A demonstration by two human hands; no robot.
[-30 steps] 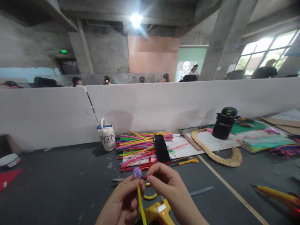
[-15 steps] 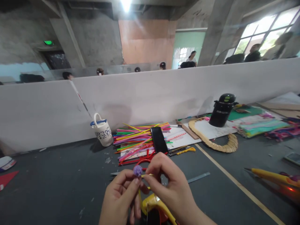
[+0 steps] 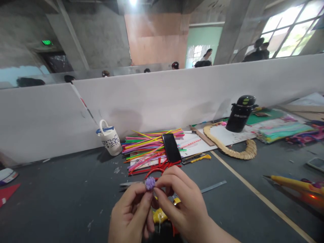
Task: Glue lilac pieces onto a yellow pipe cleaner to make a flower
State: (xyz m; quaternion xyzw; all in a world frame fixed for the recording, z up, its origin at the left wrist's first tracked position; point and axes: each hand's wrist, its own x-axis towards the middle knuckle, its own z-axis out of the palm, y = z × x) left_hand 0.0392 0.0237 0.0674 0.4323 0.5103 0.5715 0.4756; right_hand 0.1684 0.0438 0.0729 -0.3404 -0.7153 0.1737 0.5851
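Note:
A small purple fuzzy ball point(image 3: 150, 183) is pinched between the thumb and forefinger of my left hand point(image 3: 131, 211). My right hand point(image 3: 183, 199) is closed too, its thumb and fingertip pressed at the ball's right edge. Below and between the hands lies part of a yellow glue gun point(image 3: 160, 215), mostly covered by them. Just beyond my fingers are scissors with red handles point(image 3: 155, 170), their blades pointing left and partly hidden behind my left hand.
Behind lie a heap of coloured pipe cleaners point(image 3: 141, 145) and a black phone point(image 3: 171, 147). A white cup point(image 3: 110, 141) stands left, a black bottle point(image 3: 240, 114) right, beside a curved tan strip point(image 3: 227, 153). A metal ruler point(image 3: 214, 186) and another yellow glue gun point(image 3: 293, 184) lie at right.
A thin yellow strand that showed between my right fingertips no longer shows. The right fingertips have come closer to the ball, and the view has shifted slightly.

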